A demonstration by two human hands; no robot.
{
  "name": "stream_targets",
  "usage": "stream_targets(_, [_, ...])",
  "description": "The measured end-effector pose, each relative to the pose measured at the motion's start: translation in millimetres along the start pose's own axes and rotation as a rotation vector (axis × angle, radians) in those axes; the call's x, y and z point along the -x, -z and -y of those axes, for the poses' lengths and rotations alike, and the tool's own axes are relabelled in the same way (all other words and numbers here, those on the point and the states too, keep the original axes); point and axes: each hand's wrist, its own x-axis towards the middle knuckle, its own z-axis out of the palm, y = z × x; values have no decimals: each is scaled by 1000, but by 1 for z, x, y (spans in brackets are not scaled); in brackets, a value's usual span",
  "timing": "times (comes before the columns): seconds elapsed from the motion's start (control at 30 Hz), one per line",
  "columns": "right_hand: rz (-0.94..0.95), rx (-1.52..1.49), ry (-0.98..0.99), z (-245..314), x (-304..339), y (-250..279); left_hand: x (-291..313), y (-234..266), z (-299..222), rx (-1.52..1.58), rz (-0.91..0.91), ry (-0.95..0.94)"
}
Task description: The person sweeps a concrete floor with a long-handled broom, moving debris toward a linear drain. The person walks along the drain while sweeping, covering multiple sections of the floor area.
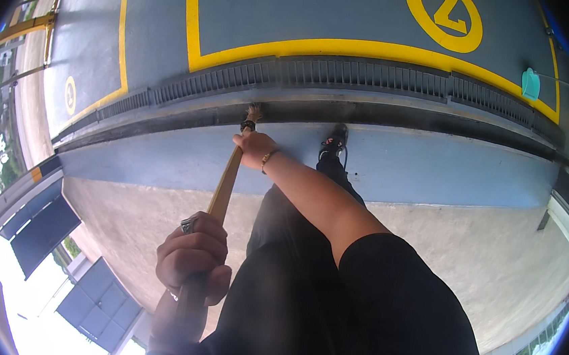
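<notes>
Both hands grip a wooden-handled broom (224,187) that slants away from me. My left hand (193,257), wearing a ring, is wrapped round the near end of the handle, close to my body. Farther along, my right hand (255,148), with a bracelet at the wrist, closes round the shaft just behind the dark binding of the head. Beyond that hand show the frayed, straw-coloured bristles (254,113), at the dark channel (371,113) in the floor. Whether they touch its bottom I cannot tell.
A slatted drain grate (374,75) runs along the channel's far side, with a yellow floor line (350,48) beyond. At the far right stands a teal dustpan-like object (530,84). My dark shoe (334,140) is at the channel's near edge, on a blue-grey strip (448,168).
</notes>
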Motion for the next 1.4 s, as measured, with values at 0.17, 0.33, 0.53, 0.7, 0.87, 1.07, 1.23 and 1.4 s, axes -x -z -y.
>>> stream_targets(0.17, [12, 62, -119, -74, 76, 10, 0, -37, 22, 168, 119, 22])
stream_targets(0.33, [-151, 54, -177, -118, 158, 44, -20, -100, -6, 360, 264, -121])
stream_targets(0.53, [-441, -58, -6, -118, 190, 81, -35, -141, -25, 304, 388, -213])
stream_targets(0.7, [-713, -174, -11, -126, 198, 83, -12, -158, 86, 105, 184, 12])
stream_targets(0.87, [-621, -713, -386, -67, 214, 116, 64, -164, 254, -479, 166, 375])
stream_targets(1.07, [-508, -865, -391, -55, 219, 127, 75, -169, 345, -621, 296, 345])
stream_targets(1.23, [-862, -1104, 172, -62, 235, 207, 77, -152, 364, -675, 273, 415])
stream_targets(1.4, [-924, -1321, 333, -51, 230, 275, 58, -107, 421, -672, 177, 500])
